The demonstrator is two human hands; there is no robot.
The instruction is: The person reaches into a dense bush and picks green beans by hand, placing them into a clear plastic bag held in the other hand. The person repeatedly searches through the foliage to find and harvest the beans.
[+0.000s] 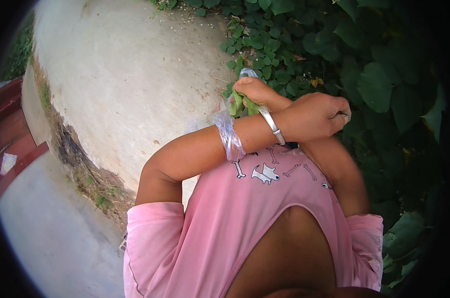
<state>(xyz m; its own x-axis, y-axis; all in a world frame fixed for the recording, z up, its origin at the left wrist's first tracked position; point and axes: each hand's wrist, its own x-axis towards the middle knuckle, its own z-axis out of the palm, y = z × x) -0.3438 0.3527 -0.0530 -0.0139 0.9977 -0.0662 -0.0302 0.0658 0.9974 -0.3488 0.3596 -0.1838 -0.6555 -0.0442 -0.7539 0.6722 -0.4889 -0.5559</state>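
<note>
My forearms cross in front of my chest. My left hand (320, 116), reaching over to the right past a silver bangle (272, 124), is closed in a fist near the leaves; whatever it may hold is hidden. A thin clear plastic bag (228, 135) loops round my left forearm by its handle and hangs beyond it. My right hand (257, 91) comes out from under the left arm, its fingers closed on flat green pods (237, 104) beside the bag. Another bit of clear plastic (247, 73) shows just past its fingers.
Dense broad-leaved vines (376, 87) fill the right side and the far edge. Pale concrete ground (130, 74) stretches away to the left. A strip of dirt and dry grass (81, 164) crosses it, with a dark red structure (11, 134) at the far left.
</note>
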